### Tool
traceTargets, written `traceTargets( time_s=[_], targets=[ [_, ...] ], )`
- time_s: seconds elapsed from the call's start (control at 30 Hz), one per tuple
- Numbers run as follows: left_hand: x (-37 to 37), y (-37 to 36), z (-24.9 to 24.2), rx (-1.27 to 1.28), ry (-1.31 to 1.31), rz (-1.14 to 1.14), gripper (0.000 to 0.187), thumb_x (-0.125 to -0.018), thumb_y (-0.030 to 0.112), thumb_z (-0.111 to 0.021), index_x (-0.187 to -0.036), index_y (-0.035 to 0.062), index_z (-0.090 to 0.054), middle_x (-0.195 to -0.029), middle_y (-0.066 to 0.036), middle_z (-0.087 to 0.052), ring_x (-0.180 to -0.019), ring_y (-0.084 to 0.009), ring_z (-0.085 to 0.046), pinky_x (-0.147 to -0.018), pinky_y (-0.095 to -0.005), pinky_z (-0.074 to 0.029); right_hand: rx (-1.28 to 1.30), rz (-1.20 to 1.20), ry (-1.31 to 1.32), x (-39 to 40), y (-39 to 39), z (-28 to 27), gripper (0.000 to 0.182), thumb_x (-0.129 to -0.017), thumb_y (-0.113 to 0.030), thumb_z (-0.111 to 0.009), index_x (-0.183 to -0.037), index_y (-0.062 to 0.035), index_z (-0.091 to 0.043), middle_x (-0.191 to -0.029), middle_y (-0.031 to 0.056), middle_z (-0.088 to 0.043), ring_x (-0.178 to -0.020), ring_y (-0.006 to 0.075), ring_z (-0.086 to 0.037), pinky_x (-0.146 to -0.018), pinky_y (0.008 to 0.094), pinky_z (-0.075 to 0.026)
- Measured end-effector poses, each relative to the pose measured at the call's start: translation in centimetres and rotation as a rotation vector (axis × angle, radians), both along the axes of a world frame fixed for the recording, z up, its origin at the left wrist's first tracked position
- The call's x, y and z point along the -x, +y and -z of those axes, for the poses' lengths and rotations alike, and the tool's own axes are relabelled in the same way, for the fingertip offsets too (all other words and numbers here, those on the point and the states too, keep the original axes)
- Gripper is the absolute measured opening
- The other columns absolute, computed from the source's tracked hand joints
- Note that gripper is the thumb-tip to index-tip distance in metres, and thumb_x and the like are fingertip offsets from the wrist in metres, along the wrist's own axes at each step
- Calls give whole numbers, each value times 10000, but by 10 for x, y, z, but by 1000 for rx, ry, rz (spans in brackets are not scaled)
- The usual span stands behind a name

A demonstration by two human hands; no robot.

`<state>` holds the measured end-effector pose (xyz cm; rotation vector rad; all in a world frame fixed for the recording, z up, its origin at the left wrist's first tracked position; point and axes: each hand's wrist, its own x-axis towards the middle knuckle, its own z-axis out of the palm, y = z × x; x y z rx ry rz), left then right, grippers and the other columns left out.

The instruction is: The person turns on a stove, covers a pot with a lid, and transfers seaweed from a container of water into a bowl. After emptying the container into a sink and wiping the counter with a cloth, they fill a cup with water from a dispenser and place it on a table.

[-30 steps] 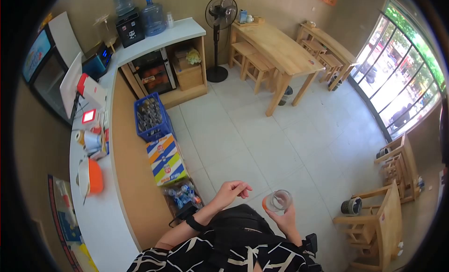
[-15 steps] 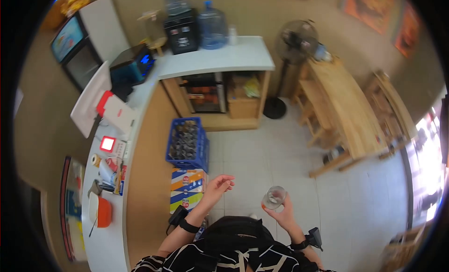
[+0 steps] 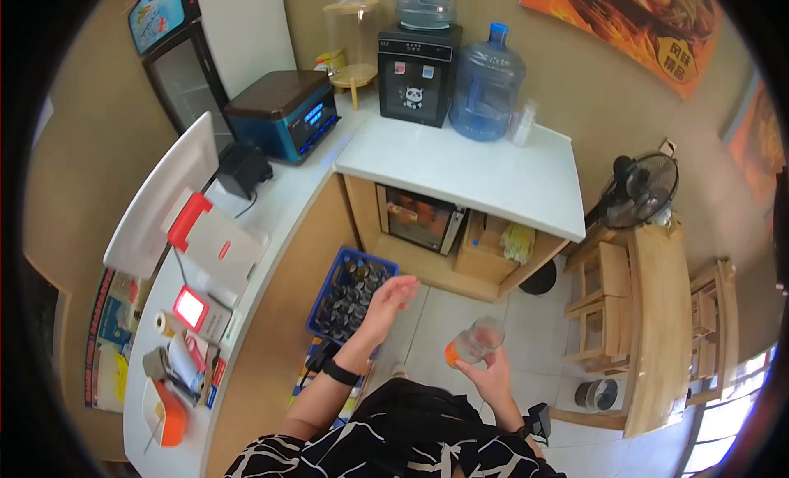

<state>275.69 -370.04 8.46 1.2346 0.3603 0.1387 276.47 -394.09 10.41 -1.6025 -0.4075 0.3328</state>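
Note:
In my right hand (image 3: pixel 491 378) is a clear drinking glass (image 3: pixel 481 338), tilted, with an orange patch near its base. My fingers wrap round its side, and what is inside is hard to make out. My left hand (image 3: pixel 391 304) is raised in front of me, its fingers loosely stretched out with nothing in them. In the view it overlaps the right side of a blue crate (image 3: pixel 311 320) on the floor, which is full of dark bottles (image 3: pixel 343 304). Both wrists wear dark bands.
Ahead stands a white counter (image 3: pixel 468 178) with a black water dispenser (image 3: pixel 417 75) and a blue water jug (image 3: pixel 486 83). A payment terminal (image 3: pixel 215 244) and an orange container (image 3: pixel 173 419) sit on the left counter. To the right are a fan (image 3: pixel 645 190) and a wooden table (image 3: pixel 657 314).
My view has moved closer to the counter and dispenser. The glass in my right hand has tilted, showing its orange base. My left hand is now in front of the crate's edge.

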Motion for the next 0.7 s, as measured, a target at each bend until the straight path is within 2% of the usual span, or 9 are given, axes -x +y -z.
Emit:
traceTargets(
  time_s=[0.1,0.27,0.3,0.33,0.37,0.47,0.53,0.63,0.7],
  targets=[
    [-86,27,-23,172,-67,-11,283,-883,205,-467,-1139,91,-504,-1122,-27,-547,-982,-113,-505,-806,-256,-388,42,23,-28,-54,20,-2,681,-650,-102,-754,-1219,-3,-392,-1153,113,-478,-1068,193,-485,-902,335,-397],
    [-232,78,-11,508,-330,91,381,-896,271,-417,-1219,71,-431,-1241,-75,-465,-1085,-228,-464,-879,-371,-373,331,90,-286,-150,29,10,609,-678,-340,-723,-1167,-73,-477,-1079,86,-517,-1018,210,-493,-846,353,-416],
    [-254,85,-19,500,-353,137,437,-906,284,-369,-1281,59,-364,-1296,-96,-410,-1150,-239,-415,-927,-373,-340,301,130,-338,-167,33,26,580,-681,-334,-722,-1139,-63,-492,-1071,103,-516,-1031,235,-479,-869,357,-393],
    [-286,110,5,130,-368,157,481,-906,309,-333,-1324,73,-308,-1341,-91,-359,-1210,-240,-354,-986,-379,-271,249,79,-278,-187,35,34,544,-697,-315,-707,-1129,-62,-493,-1059,107,-510,-1044,253,-462,-893,365,-368],
    [-326,141,30,147,-457,243,513,-896,350,-330,-1333,83,-299,-1359,-85,-340,-1248,-238,-307,-1025,-386,-199,107,42,-274,-207,37,29,566,-713,-285,-688,-1170,-53,-449,-1076,115,-484,-1049,255,-453,-897,367,-364],
    [-402,120,-26,133,-315,42,565,-864,371,-390,-1330,67,-294,-1401,-97,-257,-1284,-252,-244,-1044,-419,-166,43,170,-331,-265,38,16,628,-695,-225,-692,-1214,-43,-390,-1107,122,-448,-1055,270,-442,-905,369,-357],
    [-438,119,-53,487,-313,141,532,-833,199,-493,-1268,-51,-315,-1316,-195,-332,-1225,-294,-305,-1024,-419,-245,138,144,-358,-308,42,3,709,-648,-172,-712,-1237,-30,-344,-1126,127,-426,-1053,293,-430,-908,371,-356],
    [-519,153,-32,844,-327,157,642,-810,218,-518,-1310,-49,-217,-1368,-197,-242,-1277,-330,-193,-1054,-457,-183,84,129,-448,-362,56,-15,727,-604,-124,-719,-1226,-27,-355,-1119,125,-428,-1052,305,-420,-905,367,-359],
    [-545,151,-33,413,-403,189,754,-763,319,-583,-1319,-31,-214,-1403,-188,-190,-1295,-356,-152,-1071,-458,-114,97,116,-406,-386,73,-29,726,-601,-133,-717,-1223,-27,-357,-1117,125,-428,-1051,306,-420,-903,366,-361]
  ],
)
